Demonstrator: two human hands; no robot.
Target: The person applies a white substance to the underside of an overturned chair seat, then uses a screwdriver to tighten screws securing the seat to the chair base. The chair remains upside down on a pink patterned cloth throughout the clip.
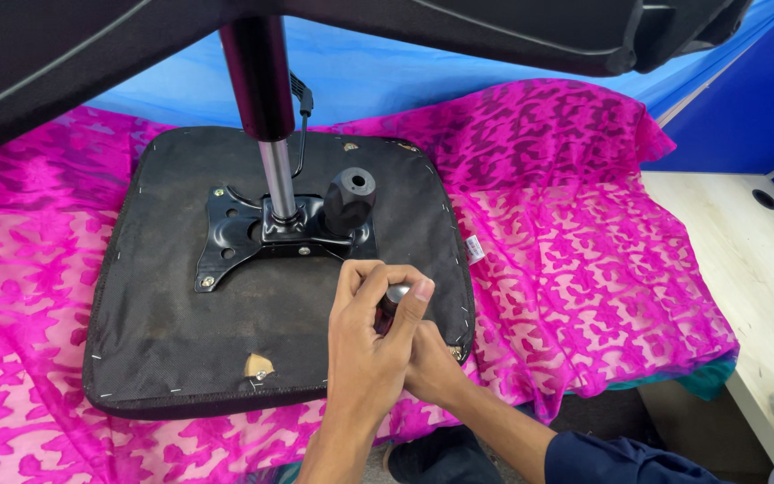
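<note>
Pink patterned cloth [584,233] under black seat base [181,341]; both hands' fingers [378,296] clamped on metal tool [397,293].

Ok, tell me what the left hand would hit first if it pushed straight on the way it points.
Likely the black cylindrical knob beside the chrome gas-lift post on the upturned black seat base. The left hand points up-frame toward it; depth is unclear.
</note>
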